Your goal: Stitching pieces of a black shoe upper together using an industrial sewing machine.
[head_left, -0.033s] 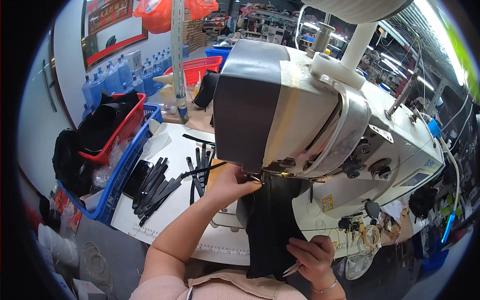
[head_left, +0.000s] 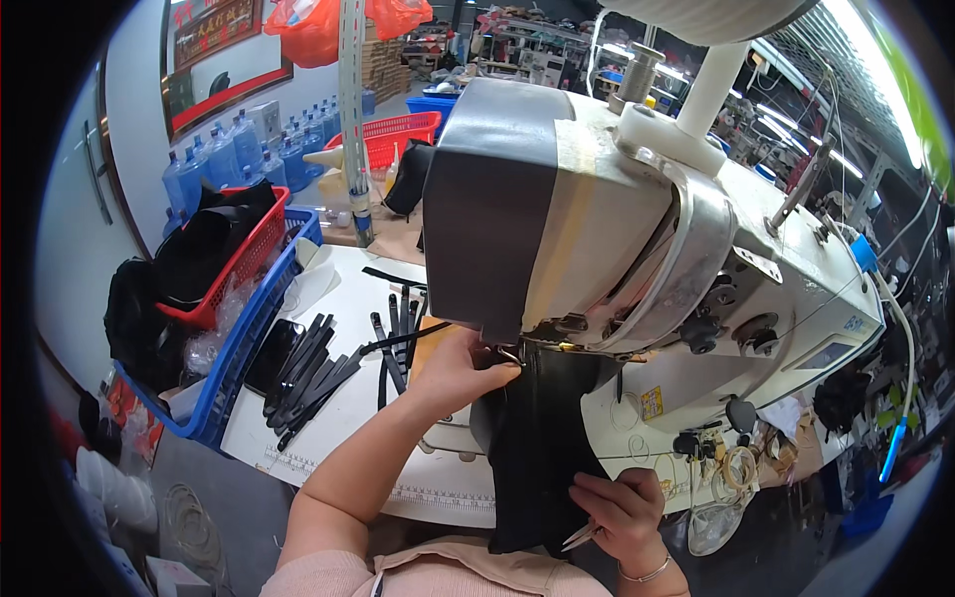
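A black fabric piece (head_left: 542, 453) runs from under the head of the sewing machine (head_left: 492, 199) down toward my lap. My left hand (head_left: 460, 372) is closed beside the needle area, thumb and fingers pressing on the fabric's upper left edge. A narrow black strap (head_left: 406, 338) reaches that hand from the left. At the fabric's lower right edge, my right hand (head_left: 627, 509) is closed around small thread snips (head_left: 581, 535), whose pointed metal blades stick out below the fingers. The snips' handles are hidden in the palm. The machine head covers most of the stitching spot.
Several black straps (head_left: 308, 383) and a black phone (head_left: 274, 355) lie on the white table (head_left: 418, 488). At the left stands a blue basket (head_left: 234, 373) with a red basket (head_left: 234, 264) of black pieces. Thread rings (head_left: 736, 468) hang at the right edge.
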A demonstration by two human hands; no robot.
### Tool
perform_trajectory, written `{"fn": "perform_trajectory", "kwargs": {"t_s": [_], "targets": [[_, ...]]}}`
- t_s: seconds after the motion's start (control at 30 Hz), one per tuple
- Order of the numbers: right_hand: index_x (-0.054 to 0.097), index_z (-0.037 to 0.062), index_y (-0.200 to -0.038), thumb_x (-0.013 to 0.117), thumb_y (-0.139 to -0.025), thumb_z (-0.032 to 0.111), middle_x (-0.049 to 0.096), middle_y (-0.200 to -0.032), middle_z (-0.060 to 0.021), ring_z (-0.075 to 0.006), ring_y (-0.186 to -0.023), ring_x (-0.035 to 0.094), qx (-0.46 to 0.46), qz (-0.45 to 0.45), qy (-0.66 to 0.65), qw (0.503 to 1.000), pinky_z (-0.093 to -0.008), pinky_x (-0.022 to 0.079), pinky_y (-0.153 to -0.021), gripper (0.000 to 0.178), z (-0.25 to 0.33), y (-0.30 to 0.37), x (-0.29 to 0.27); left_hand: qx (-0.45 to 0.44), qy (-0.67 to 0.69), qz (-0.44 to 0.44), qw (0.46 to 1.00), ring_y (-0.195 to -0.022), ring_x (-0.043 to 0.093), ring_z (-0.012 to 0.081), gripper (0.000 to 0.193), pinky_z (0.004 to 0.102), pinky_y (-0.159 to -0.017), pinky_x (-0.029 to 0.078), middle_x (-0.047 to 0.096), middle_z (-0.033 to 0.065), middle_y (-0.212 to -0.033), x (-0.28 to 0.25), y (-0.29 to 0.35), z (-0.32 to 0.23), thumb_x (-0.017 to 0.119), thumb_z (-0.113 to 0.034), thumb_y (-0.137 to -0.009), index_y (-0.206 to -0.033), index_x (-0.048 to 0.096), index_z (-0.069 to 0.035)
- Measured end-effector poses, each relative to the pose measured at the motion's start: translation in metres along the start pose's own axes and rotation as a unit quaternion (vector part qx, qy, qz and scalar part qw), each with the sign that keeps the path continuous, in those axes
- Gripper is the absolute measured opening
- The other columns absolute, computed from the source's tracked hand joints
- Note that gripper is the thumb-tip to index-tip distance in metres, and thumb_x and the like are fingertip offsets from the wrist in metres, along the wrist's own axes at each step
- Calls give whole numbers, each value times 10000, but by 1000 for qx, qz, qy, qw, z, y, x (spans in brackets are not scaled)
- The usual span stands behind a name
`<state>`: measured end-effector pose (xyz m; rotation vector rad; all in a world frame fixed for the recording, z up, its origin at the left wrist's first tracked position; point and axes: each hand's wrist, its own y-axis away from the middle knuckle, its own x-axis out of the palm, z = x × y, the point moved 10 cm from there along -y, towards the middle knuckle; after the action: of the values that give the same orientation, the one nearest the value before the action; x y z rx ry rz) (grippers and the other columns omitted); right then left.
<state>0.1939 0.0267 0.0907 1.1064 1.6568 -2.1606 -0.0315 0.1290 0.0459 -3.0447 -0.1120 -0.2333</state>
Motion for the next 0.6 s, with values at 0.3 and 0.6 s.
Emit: {"fn": "perform_trajectory", "kwargs": {"t_s": [0.3, 0.6], "targets": [[722, 156, -900, 666, -528, 95, 684, -968, 64, -167, -720, 494, -9, 12, -4, 1000, -249, 439, -593, 381, 7, -7, 5, 31, 17, -38, 999, -960, 592, 133, 346, 270, -862, 456, 616, 61, -1006, -5, -3, -6, 653, 16, -780, -1107, 543, -2], [719, 159, -903, 664, -511, 84, 680, -980, 60, -178, -715, 499, -4, 6, -5, 1000, -246, 450, -608, 402, 2, -20, 5, 20, 42, -36, 998, -927, 584, 138, 352, 265, -826, 453, 608, 70, -1017, -15, -18, 11, 637, 50, -758, -1093, 549, -7]]}}
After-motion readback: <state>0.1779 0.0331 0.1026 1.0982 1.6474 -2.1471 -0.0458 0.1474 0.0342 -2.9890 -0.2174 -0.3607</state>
